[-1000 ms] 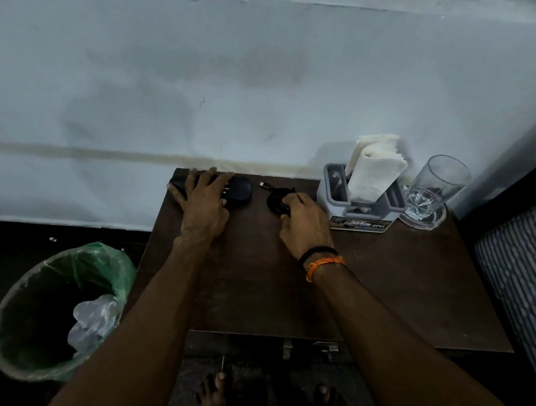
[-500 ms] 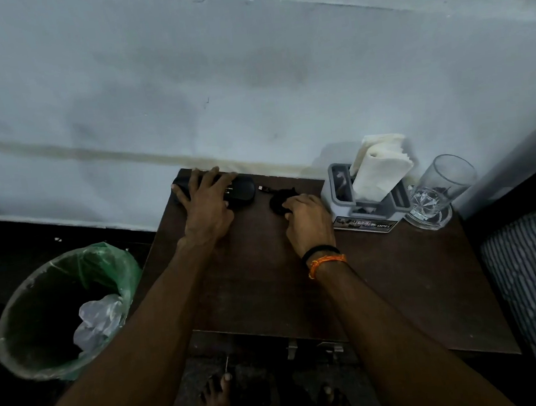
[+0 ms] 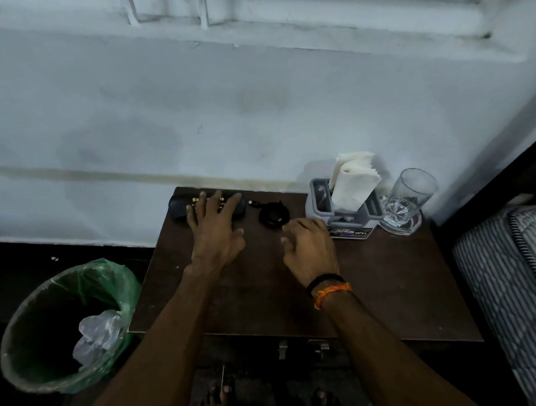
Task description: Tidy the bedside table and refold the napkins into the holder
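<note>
The left hand [image 3: 216, 237] lies with its fingers [image 3: 214, 204] spread and straight across a long black case [image 3: 178, 206] at the far edge of the desk [image 3: 383, 290]. The right hand [image 3: 310, 248] hovers with fingers [image 3: 290, 228] loosely curled, holding nothing, a small round black object [image 3: 273, 213] just beyond their tips. Right of those fingers, the grey holder [image 3: 320, 201] stands with white napkins [image 3: 353, 181] upright inside, a glass [image 3: 407, 202] just beside it.

green-lined bin [image 3: 28, 350], striped mattress [image 3: 530, 292], pale wall [image 3: 184, 96]
</note>
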Available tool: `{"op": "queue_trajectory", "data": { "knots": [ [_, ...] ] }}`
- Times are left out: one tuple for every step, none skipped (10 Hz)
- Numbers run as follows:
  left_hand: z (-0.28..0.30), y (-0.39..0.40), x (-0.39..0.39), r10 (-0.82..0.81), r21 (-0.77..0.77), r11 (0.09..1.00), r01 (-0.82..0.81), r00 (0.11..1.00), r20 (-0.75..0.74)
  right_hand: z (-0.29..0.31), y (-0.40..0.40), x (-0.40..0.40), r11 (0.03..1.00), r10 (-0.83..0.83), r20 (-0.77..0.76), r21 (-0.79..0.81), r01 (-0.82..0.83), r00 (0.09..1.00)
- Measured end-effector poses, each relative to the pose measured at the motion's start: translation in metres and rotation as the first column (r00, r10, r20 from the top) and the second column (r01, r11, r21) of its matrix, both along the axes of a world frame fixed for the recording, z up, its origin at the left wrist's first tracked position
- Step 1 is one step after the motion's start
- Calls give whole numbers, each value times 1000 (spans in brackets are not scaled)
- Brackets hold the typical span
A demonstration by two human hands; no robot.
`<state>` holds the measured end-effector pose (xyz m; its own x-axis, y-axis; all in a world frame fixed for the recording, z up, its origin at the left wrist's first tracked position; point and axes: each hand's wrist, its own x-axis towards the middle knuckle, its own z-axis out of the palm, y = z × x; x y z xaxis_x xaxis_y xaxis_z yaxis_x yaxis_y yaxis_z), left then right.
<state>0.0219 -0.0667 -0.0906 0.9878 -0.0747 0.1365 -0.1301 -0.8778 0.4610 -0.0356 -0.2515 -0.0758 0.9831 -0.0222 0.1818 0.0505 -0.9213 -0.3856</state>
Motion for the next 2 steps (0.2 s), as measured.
{"op": "queue_trajectory", "data": {
  "knots": [
    [3, -10, -27, -31, 3, 999, 32, 999, -40, 3, -14, -18, 1000, -17, -47, -25, 15, 999],
    [2, -21, -52, -102, 38, 993, 107, 988, -115, 6, -30, -32, 995, -30, -64, -96, 24, 997]
  ]
}}
